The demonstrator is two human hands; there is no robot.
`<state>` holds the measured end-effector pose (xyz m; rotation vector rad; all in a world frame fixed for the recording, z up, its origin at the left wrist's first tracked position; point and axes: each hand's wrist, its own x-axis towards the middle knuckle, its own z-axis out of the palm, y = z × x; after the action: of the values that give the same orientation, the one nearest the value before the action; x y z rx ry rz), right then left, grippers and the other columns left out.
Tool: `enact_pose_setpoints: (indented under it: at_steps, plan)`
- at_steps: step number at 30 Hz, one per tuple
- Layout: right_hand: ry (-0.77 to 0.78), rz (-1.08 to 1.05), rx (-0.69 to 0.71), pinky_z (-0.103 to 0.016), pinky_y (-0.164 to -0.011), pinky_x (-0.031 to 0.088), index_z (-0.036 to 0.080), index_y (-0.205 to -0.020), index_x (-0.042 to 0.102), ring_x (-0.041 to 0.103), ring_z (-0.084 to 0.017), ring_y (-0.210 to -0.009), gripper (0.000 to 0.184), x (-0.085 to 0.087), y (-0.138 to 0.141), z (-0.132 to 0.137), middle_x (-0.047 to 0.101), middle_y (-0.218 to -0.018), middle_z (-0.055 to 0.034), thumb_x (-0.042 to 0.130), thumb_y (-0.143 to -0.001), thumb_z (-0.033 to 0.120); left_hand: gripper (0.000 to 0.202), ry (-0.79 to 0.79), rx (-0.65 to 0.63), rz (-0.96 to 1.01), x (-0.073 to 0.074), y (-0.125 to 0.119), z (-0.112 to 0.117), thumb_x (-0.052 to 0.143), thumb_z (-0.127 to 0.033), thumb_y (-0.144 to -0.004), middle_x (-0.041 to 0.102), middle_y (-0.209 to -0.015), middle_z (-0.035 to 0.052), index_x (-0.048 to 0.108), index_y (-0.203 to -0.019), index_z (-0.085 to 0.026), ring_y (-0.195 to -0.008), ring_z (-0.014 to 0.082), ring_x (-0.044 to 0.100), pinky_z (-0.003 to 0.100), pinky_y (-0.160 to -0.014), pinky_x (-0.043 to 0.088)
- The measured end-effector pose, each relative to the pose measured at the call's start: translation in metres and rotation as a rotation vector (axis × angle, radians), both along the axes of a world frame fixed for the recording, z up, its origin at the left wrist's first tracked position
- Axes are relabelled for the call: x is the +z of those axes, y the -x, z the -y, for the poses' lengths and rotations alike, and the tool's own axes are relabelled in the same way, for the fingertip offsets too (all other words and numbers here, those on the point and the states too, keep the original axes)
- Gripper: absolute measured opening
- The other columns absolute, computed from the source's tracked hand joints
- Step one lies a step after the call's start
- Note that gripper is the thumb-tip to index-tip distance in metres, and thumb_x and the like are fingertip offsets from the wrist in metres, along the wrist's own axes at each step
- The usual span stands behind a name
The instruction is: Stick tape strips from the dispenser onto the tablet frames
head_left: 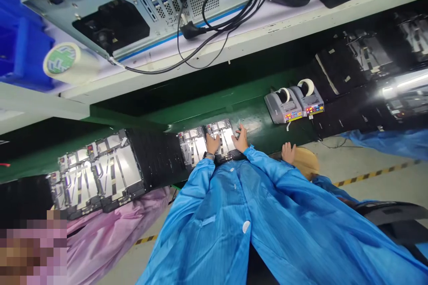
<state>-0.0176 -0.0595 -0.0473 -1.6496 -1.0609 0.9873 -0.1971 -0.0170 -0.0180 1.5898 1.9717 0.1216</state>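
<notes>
A flat electronic unit (228, 139) with a silvery face, black frame and dark strips lies on the green work surface before me. My left hand (212, 144) rests at its left edge, thumb and fingers apart. At the opposite edge is my right hand (240, 139), its thumb near the frame and its fingers spread. A similar silvery unit (194, 148) lies just left of my left hand, close beside the first one. Whether my fingertips grip the frame underneath cannot be made out.
Two tape dispensers (294, 101) stand to the right. More units (115, 167) lie on the left, near a co-worker's pink sleeve (117, 218). A co-worker's hand (288, 152) is at the right by a round stool (306, 162). Overhead, a shelf holds a computer case (160, 4) and a tape roll (68, 62).
</notes>
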Motion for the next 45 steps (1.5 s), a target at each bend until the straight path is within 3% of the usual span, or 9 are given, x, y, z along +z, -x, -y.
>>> enact_pose_setpoints:
  at_steps: [3,7,9,12,18,24,30,36,45]
  plan:
    - [0.012,0.023,-0.135,-0.036,-0.083,0.06,0.025,-0.151,0.038,0.06,-0.023,-0.114,0.075,0.007,-0.012,-0.012,0.049,-0.139,-0.014,0.065,-0.081,0.027,0.089,0.057,0.089,0.011,0.002,-0.007,0.006,0.047,-0.05,-0.1,0.035,-0.161,0.0362,0.017,-0.159,0.01,-0.153,0.0336,0.039,0.045,-0.124,0.034]
    - [0.094,-0.016,-0.239,-0.035,-0.09,0.058,0.023,-0.136,0.047,0.063,-0.018,-0.092,0.057,0.02,-0.031,-0.039,0.062,-0.113,-0.0057,0.062,-0.081,0.023,0.093,-0.142,0.051,-0.013,0.017,-0.024,0.009,0.052,-0.049,-0.097,0.019,-0.17,0.0303,0.014,-0.162,0.006,-0.161,0.0339,0.018,0.044,-0.13,0.02]
    - [0.114,-0.03,-0.213,-0.036,-0.092,0.057,0.025,-0.135,0.047,0.062,-0.016,-0.088,0.057,0.026,-0.034,-0.046,0.062,-0.114,-0.0046,0.063,-0.08,0.021,0.092,-0.23,-0.016,-0.054,0.025,-0.034,0.005,0.053,-0.05,-0.096,0.014,-0.172,0.0278,0.017,-0.163,0.003,-0.162,0.0357,0.011,0.05,-0.131,0.013]
    - [0.1,-0.023,-0.172,-0.036,-0.092,0.057,0.027,-0.138,0.045,0.063,-0.017,-0.09,0.065,0.031,-0.029,-0.05,0.059,-0.124,-0.0064,0.067,-0.078,0.022,0.096,-0.218,-0.087,-0.09,0.032,-0.049,-0.011,0.055,-0.055,-0.094,0.012,-0.172,0.0285,0.02,-0.162,0.003,-0.162,0.0389,0.007,0.057,-0.13,0.006]
    - [0.066,0.006,-0.129,-0.036,-0.087,0.057,0.027,-0.143,0.044,0.062,-0.018,-0.092,0.07,0.026,-0.014,-0.056,0.056,-0.128,-0.0085,0.069,-0.077,0.023,0.1,-0.15,-0.129,-0.14,0.029,-0.066,-0.045,0.054,-0.064,-0.09,0.017,-0.17,0.0313,0.028,-0.159,0.004,-0.16,0.0423,0.011,0.064,-0.127,0.002]
    - [0.068,0.031,-0.126,-0.037,-0.09,0.056,0.027,-0.146,0.042,0.062,-0.018,-0.093,0.071,0.018,-0.019,-0.065,0.056,-0.128,-0.0079,0.067,-0.08,0.022,0.088,-0.078,-0.17,-0.133,0.024,-0.061,-0.06,0.059,-0.055,-0.09,0.026,-0.168,0.0307,0.036,-0.156,-0.001,-0.159,0.0424,0.016,0.067,-0.126,0.005]
    - [0.067,0.093,0.018,-0.044,-0.102,0.052,0.024,-0.15,0.044,0.06,-0.022,-0.097,0.079,0.012,-0.019,-0.083,0.05,-0.136,-0.0119,0.072,-0.076,0.018,0.072,-0.033,-0.231,-0.141,0.024,-0.049,-0.066,0.058,-0.053,-0.091,0.045,-0.158,0.026,0.052,-0.147,-0.009,-0.155,0.0399,0.029,0.066,-0.127,0.005]
    - [0.112,0.079,-0.011,-0.046,-0.105,0.051,0.024,-0.151,0.044,0.059,-0.02,-0.094,0.073,0.011,-0.03,-0.095,0.051,-0.135,-0.0115,0.065,-0.082,0.018,0.089,-0.069,-0.236,-0.142,0.024,-0.063,-0.062,0.061,-0.064,-0.086,0.04,-0.16,0.0303,0.048,-0.149,-0.002,-0.156,0.0442,0.023,0.069,-0.125,0.006]
    - [0.111,0.153,0.065,-0.046,-0.102,0.053,0.027,-0.152,0.043,0.061,-0.023,-0.098,0.083,0.014,-0.031,-0.091,0.05,-0.135,-0.0111,0.075,-0.075,0.018,0.068,-0.012,-0.279,-0.126,0.017,-0.047,-0.072,0.066,-0.052,-0.09,0.054,-0.15,0.0235,0.056,-0.145,-0.014,-0.149,0.0396,0.037,0.069,-0.125,0.009]
